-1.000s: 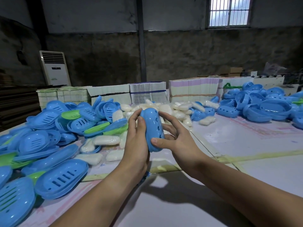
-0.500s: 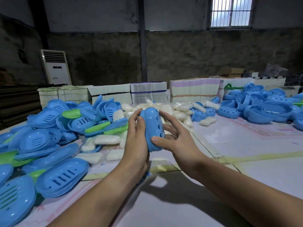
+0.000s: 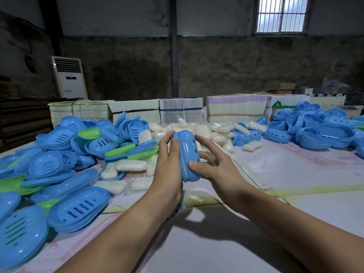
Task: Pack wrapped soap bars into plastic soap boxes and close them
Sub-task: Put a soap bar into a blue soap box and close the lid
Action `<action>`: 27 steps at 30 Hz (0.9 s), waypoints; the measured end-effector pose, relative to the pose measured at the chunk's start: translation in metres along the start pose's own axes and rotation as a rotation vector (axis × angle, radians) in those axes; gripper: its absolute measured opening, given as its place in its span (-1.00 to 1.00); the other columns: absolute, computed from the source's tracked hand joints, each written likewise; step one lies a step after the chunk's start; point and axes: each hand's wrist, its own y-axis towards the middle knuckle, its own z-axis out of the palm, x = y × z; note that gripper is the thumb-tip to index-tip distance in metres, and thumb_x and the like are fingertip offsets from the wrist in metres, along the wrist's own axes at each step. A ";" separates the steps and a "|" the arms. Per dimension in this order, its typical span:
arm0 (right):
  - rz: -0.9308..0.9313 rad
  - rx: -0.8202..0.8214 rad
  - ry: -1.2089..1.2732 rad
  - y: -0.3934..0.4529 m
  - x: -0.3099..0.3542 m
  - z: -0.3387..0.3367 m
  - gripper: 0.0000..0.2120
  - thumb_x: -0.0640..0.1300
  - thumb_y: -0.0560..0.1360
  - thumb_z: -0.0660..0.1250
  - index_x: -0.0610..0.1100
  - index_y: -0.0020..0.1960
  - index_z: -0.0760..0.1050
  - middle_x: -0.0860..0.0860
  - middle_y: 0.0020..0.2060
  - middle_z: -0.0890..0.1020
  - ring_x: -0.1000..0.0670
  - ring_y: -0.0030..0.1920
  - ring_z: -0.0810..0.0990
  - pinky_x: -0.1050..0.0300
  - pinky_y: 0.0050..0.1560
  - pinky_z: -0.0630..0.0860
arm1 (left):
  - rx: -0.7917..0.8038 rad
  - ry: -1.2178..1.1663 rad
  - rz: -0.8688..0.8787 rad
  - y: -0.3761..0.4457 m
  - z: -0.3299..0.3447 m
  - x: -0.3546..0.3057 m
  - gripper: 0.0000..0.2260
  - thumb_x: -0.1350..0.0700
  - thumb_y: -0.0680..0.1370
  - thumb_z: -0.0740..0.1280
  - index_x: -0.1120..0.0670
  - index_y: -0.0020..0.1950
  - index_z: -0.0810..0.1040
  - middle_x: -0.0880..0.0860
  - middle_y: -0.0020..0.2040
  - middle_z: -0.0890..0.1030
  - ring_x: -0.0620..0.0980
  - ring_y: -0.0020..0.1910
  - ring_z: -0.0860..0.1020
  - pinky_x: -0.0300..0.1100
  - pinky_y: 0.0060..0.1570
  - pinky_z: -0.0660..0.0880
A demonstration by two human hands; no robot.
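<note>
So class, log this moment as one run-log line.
stage: closing box | left hand: grips blue soap box | right hand: grips same box | box: upright on end, halves together | table: below

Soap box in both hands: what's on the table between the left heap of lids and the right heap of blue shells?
Head view: a pile of wrapped soap bars lies between the lid heap and shell heap, behind the held soap box.

The soap box [image 3: 188, 156] is glossy blue plastic, as are the slotted lids [image 3: 78, 207]. Soap bars [image 3: 131, 165] wear crinkly clear film. The table [image 3: 295, 174] shines smooth; the wall [image 3: 236, 66] looks rough, matt.
</note>
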 end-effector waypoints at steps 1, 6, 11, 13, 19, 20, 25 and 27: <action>-0.005 -0.004 -0.018 0.000 0.000 0.000 -0.28 0.07 0.20 0.56 0.31 0.33 0.45 -0.09 0.22 0.59 -0.07 0.17 0.63 -0.13 0.27 0.52 | 0.010 0.001 -0.010 0.000 0.000 0.000 -0.80 -0.06 0.69 0.14 -0.20 0.28 0.46 0.05 0.22 0.60 0.10 0.08 0.64 0.15 0.12 0.60; -0.039 -0.033 -0.133 -0.003 0.002 0.001 -0.34 0.10 0.24 0.53 0.37 0.30 0.45 0.05 0.17 0.61 0.04 0.15 0.63 0.19 0.08 0.57 | 0.036 -0.034 -0.074 -0.001 -0.001 0.002 -0.78 -0.09 0.69 0.14 -0.16 0.30 0.46 0.10 0.20 0.62 0.09 0.04 0.65 0.20 0.14 0.59; -0.064 -0.015 -0.169 -0.004 -0.001 0.008 -0.35 0.10 0.30 0.51 0.45 0.31 0.37 -0.06 0.28 0.52 0.09 0.00 0.69 0.24 0.01 0.57 | -0.022 -0.101 -0.090 0.001 0.000 0.003 -0.85 -0.14 0.68 0.14 -0.26 0.12 0.50 0.00 0.11 0.64 0.04 0.03 0.66 0.22 0.21 0.55; -0.063 -0.008 -0.158 -0.004 -0.003 0.010 -0.37 0.07 0.33 0.50 0.46 0.29 0.37 -0.08 0.30 0.49 0.10 0.02 0.68 0.31 -0.02 0.56 | -0.030 -0.103 -0.084 0.001 0.000 0.004 -0.83 -0.14 0.68 0.13 -0.23 0.18 0.48 0.03 0.15 0.62 0.07 0.07 0.64 0.23 0.23 0.53; -0.052 -0.015 -0.178 -0.004 -0.003 0.006 -0.38 0.09 0.31 0.50 0.48 0.27 0.37 -0.04 0.28 0.52 0.07 0.09 0.66 0.25 0.03 0.56 | 0.035 -0.123 -0.136 0.001 0.000 0.001 -0.61 -0.18 0.66 0.12 -0.06 0.43 0.41 0.19 0.27 0.57 0.17 0.13 0.62 0.17 0.24 0.54; -0.051 -0.019 -0.185 -0.004 -0.003 0.006 -0.38 0.09 0.31 0.50 0.47 0.27 0.37 -0.01 0.27 0.53 0.09 0.06 0.67 0.27 0.00 0.56 | 0.052 -0.118 -0.156 0.002 0.000 0.000 -0.57 -0.19 0.66 0.12 -0.03 0.45 0.40 0.23 0.32 0.55 0.21 0.19 0.61 0.18 0.27 0.52; -0.048 -0.016 -0.187 -0.005 0.000 0.001 -0.36 0.04 0.31 0.51 0.36 0.33 0.41 0.10 0.22 0.59 0.18 0.16 0.60 0.30 0.02 0.55 | 0.146 -0.115 -0.178 -0.001 -0.002 -0.002 -0.51 -0.21 0.65 0.11 0.03 0.48 0.35 0.20 0.23 0.53 0.10 0.10 0.56 0.12 0.22 0.52; -0.038 0.006 -0.145 -0.005 0.003 -0.004 -0.34 -0.03 0.33 0.50 0.26 0.37 0.42 0.08 0.23 0.59 0.17 0.25 0.54 0.22 0.08 0.58 | 0.172 -0.123 -0.210 -0.003 -0.004 -0.003 -0.50 -0.23 0.63 0.13 -0.01 0.49 0.36 0.19 0.25 0.52 0.08 0.11 0.54 0.05 0.09 0.58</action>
